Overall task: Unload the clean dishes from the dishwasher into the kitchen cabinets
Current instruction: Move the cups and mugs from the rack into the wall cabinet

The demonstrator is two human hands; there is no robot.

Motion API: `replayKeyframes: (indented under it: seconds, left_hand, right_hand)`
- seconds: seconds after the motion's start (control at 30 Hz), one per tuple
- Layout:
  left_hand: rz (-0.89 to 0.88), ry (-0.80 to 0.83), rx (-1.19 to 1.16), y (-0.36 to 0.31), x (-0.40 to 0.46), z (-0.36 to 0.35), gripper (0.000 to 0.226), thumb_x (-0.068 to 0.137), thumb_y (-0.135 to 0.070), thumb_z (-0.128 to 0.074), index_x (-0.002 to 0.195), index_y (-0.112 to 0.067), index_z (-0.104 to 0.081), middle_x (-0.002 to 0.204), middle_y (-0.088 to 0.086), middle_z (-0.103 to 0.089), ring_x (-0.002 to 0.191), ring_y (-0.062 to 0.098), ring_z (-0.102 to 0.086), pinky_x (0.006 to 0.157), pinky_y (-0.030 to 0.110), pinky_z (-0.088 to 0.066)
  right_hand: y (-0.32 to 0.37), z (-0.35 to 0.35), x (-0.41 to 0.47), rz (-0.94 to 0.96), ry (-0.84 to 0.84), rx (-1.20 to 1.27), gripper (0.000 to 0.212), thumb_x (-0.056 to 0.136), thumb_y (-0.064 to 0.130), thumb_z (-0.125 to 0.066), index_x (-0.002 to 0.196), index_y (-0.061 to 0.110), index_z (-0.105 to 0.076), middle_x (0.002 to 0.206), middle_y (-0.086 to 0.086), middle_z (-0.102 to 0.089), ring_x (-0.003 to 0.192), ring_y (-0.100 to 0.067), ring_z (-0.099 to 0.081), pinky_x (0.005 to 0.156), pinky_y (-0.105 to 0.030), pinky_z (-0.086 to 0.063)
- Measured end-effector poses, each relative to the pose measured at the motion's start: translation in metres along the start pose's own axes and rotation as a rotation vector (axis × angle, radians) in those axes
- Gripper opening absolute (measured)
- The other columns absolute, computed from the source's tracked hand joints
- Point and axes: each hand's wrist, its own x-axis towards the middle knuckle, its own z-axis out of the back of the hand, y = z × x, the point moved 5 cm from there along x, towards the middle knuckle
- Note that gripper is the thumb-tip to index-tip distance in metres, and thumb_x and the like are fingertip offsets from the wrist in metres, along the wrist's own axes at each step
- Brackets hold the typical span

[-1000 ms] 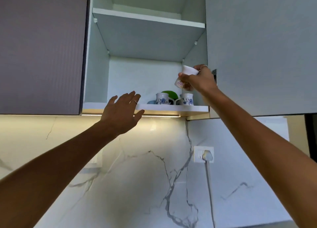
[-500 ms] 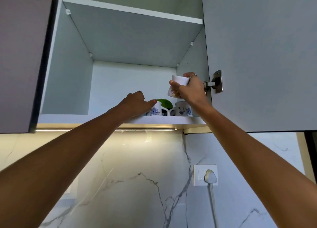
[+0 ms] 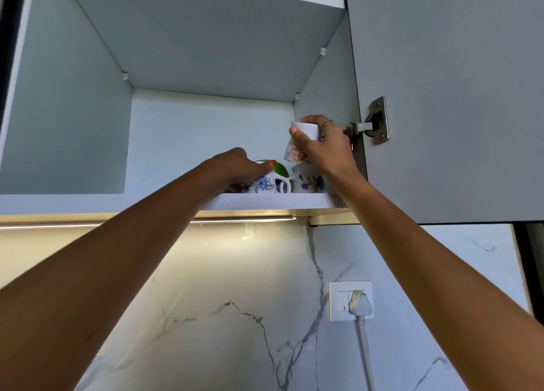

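I look up into an open wall cabinet with a white bottom shelf (image 3: 88, 202). My right hand (image 3: 326, 149) grips a white cup with an orange swirl pattern (image 3: 297, 150), held tilted just above a blue-flowered cup (image 3: 309, 183) at the shelf's right end. My left hand (image 3: 238, 167) is closed over the top of a second blue-flowered cup (image 3: 262, 183) standing beside it. A green item (image 3: 281, 170) shows behind the two cups, mostly hidden.
The open cabinet door (image 3: 447, 96) hangs on a metal hinge (image 3: 374, 122) close to my right hand. An upper shelf (image 3: 235, 46) spans the cabinet. Below are a lit marble backsplash (image 3: 235, 302) and a wall socket with a white plug (image 3: 357, 305).
My left hand rose from below the shelf edge onto the left flowered cup. My right hand lowered the swirl-patterned cup toward the right flowered cup. The view moved closer to the cabinet.
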Motion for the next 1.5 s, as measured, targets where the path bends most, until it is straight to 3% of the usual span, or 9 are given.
replayKeyframes:
  seconds: [0.2,0.3,0.5,0.7,0.83,1.0,1.17,1.37,1.5]
  left_hand:
    - [-0.031,-0.023,0.061,-0.005,0.004,-0.006,0.070,0.085,-0.062,-0.051,0.121,-0.002,-0.053,0.117,0.015,-0.063,0.089,0.022,-0.057,0.076,0.029,-0.042]
    - [-0.026,-0.011,0.067,-0.004,0.006,-0.007,0.070,0.084,-0.062,-0.053,0.121,-0.002,-0.053,0.114,0.015,-0.063,0.086,0.022,-0.055,0.072,0.028,-0.042]
    - [-0.045,0.023,0.051,-0.003,0.005,-0.006,0.066,0.082,-0.057,-0.060,0.121,-0.003,-0.053,0.105,0.011,-0.062,0.084,0.020,-0.055,0.073,0.027,-0.042]
    - [-0.077,0.068,0.022,-0.003,0.001,-0.006,0.052,0.083,-0.044,-0.067,0.114,-0.004,-0.059,0.088,0.006,-0.059,0.061,0.010,-0.050,0.055,0.018,-0.038]
    - [-0.089,0.071,0.001,-0.003,0.003,-0.007,0.049,0.083,-0.042,-0.068,0.112,-0.003,-0.061,0.087,0.007,-0.060,0.061,0.010,-0.050,0.057,0.019,-0.039]
    - [-0.087,0.076,-0.009,-0.003,0.003,-0.007,0.041,0.083,-0.042,-0.067,0.106,-0.008,-0.060,0.072,0.000,-0.056,0.060,0.009,-0.050,0.054,0.018,-0.038]
    - [-0.089,0.084,-0.004,-0.002,0.005,-0.008,0.045,0.084,-0.043,-0.066,0.109,-0.006,-0.060,0.085,0.005,-0.059,0.063,0.011,-0.050,0.058,0.020,-0.039]
    - [-0.117,0.075,0.018,-0.003,0.004,-0.008,0.041,0.084,-0.044,-0.065,0.107,-0.010,-0.057,0.078,0.002,-0.058,0.061,0.008,-0.049,0.054,0.017,-0.037]
    - [-0.112,0.049,0.032,0.000,0.004,-0.007,0.053,0.081,-0.048,-0.067,0.114,-0.007,-0.056,0.086,0.003,-0.060,0.066,0.010,-0.052,0.060,0.019,-0.039]
  right_hand:
    - [-0.005,-0.006,0.003,-0.051,0.038,0.012,0.045,0.091,0.038,-0.059,0.126,0.013,-0.046,0.112,-0.008,-0.058,0.097,-0.019,-0.062,0.071,-0.020,-0.052]
    - [-0.002,-0.010,0.005,-0.038,0.051,-0.009,0.050,0.087,0.039,-0.063,0.124,0.011,-0.043,0.107,-0.007,-0.055,0.094,-0.019,-0.061,0.074,-0.025,-0.055]
    - [0.001,-0.020,0.010,0.003,0.096,-0.082,0.047,0.083,0.044,-0.067,0.113,0.011,-0.050,0.105,-0.009,-0.061,0.093,-0.022,-0.064,0.078,-0.034,-0.058]
    - [-0.004,-0.023,0.018,-0.050,0.097,-0.144,0.048,0.085,0.047,-0.064,0.112,0.009,-0.055,0.103,-0.010,-0.065,0.091,-0.022,-0.066,0.078,-0.032,-0.057]
    - [-0.007,-0.026,0.023,-0.085,0.085,-0.142,0.045,0.084,0.050,-0.063,0.102,0.009,-0.060,0.096,-0.011,-0.069,0.088,-0.024,-0.067,0.083,-0.041,-0.056]
    - [-0.005,-0.030,0.025,-0.086,0.087,-0.151,0.048,0.085,0.051,-0.061,0.105,0.007,-0.062,0.099,-0.013,-0.069,0.088,-0.024,-0.068,0.082,-0.039,-0.057]
    - [-0.008,-0.031,0.024,-0.075,0.091,-0.157,0.049,0.085,0.051,-0.062,0.102,0.006,-0.063,0.096,-0.012,-0.069,0.087,-0.024,-0.068,0.082,-0.041,-0.057]
    - [-0.011,-0.031,0.024,-0.091,0.128,-0.145,0.050,0.084,0.053,-0.061,0.108,0.009,-0.060,0.097,-0.011,-0.068,0.089,-0.024,-0.068,0.083,-0.041,-0.057]
    - [-0.011,-0.029,0.022,-0.083,0.154,-0.160,0.053,0.086,0.054,-0.058,0.116,0.009,-0.058,0.100,-0.009,-0.067,0.092,-0.023,-0.067,0.086,-0.040,-0.056]
